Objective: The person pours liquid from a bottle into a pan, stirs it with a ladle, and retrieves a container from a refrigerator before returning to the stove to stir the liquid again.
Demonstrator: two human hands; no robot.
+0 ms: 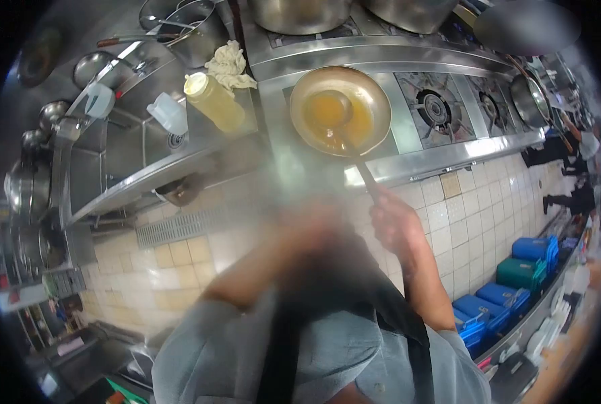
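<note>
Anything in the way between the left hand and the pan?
Only the stove's front edge shows between left hand and pan; blur there could hide something.

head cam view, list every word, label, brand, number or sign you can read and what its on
No text can be read in this view.
Blue bins: small pale marks on the lids, too small and blurred to read.
Yellow bottle: no legible label on the side that shows.
Frying pan: no legible brand or number.
</note>
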